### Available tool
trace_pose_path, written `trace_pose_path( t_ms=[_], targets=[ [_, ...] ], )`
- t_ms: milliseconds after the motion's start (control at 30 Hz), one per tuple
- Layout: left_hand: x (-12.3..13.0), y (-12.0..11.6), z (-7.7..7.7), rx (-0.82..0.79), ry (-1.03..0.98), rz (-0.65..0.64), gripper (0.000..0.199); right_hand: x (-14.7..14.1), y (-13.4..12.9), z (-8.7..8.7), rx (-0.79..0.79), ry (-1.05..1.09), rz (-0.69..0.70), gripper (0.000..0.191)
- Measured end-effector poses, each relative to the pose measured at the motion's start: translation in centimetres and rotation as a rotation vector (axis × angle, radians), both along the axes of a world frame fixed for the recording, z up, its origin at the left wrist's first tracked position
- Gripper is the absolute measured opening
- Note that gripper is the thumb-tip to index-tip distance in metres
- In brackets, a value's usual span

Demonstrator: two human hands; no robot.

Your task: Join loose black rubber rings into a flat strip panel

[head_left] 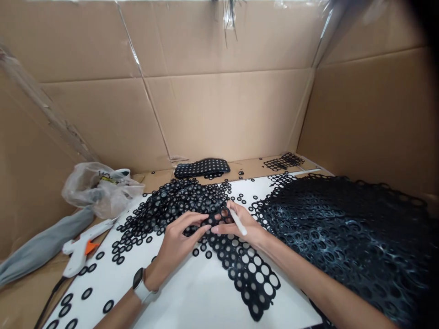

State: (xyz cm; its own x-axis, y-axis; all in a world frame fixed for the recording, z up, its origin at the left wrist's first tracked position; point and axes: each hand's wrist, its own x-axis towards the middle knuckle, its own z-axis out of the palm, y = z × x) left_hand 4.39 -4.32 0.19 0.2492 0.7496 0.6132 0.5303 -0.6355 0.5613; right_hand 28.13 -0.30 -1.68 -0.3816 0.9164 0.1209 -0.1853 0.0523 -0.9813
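A strip of black mesh made of joined rings [252,274] hangs between my hands and trails down over the white board [192,301]. My left hand [181,233], wearing a watch, pinches the strip's upper left edge between thumb and fingers. My right hand [245,221] grips the same edge from the other side. A white pen-like stick [238,221] is also held in my right hand, slanting across the fingers; its upper tip is hard to make out. Just behind my hands lies a heap of loose black rings [171,196].
A large pile of black ring mesh [346,237] covers the right side. On the left are a white glue gun [77,256], a grey cloth bundle [44,242] and a clear plastic bag [99,187]. A rolled dotted strip [202,168] lies by the cardboard wall [233,109].
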Motion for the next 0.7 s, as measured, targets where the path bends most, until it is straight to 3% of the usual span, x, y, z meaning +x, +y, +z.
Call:
trace_pose_path(
  t_ms=[267, 433, 567, 700],
  targets=[
    [0.1, -0.1, -0.6, -0.092, -0.054, -0.024, 0.024, -0.2, -0.2, -0.6, 0.113, -0.086, -0.058, 0.063],
    [0.6, -0.2, -0.1, -0.187, -0.106, 0.019, 0.024, -0.4, -1.3, -0.1, 0.233, -0.180, -0.135, 0.052],
    [-0.7, 0.7, 0.5, -0.217, -0.162, 0.102, 0.042, -0.3, -1.4, 0.0, 0.248, -0.205, -0.134, 0.054],
    [-2.8, 1.8, 0.6, -0.173, -0.201, 0.227, 0.044, 0.3, -0.5, -0.3, 0.211, -0.198, -0.119, 0.052]
  ],
)
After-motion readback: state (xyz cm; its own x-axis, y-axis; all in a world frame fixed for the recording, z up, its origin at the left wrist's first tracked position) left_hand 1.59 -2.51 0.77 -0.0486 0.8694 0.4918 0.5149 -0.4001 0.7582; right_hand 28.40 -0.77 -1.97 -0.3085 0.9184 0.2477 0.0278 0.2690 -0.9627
